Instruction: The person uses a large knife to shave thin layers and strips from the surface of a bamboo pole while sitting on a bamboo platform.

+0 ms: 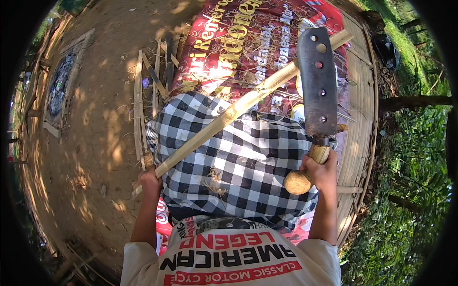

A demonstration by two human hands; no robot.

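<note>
My left hand (pixel 150 181) is closed round the near end of a long split bamboo strip (pixel 222 120). The strip slants over my lap, up and to the right, and its far part passes behind the blade. In my right hand (pixel 322 172) is a broad machete (pixel 317 88), gripped by its wooden handle, which ends in a rounded knob. The dark blade has several holes and points away from me. Whether it touches the bamboo, I cannot tell. A black-and-white checked cloth (pixel 200 178) covers my lap, with a small tuft of shavings on it.
A dark red printed banner (pixel 200 57) strewn with curly shavings lies ahead. Bamboo slats (pixel 355 143) form the platform edge at right, with green plants (pixel 410 162) beyond. Loose wood strips (pixel 139 109) lie left, near bare earth and a framed ash pit (pixel 82 46).
</note>
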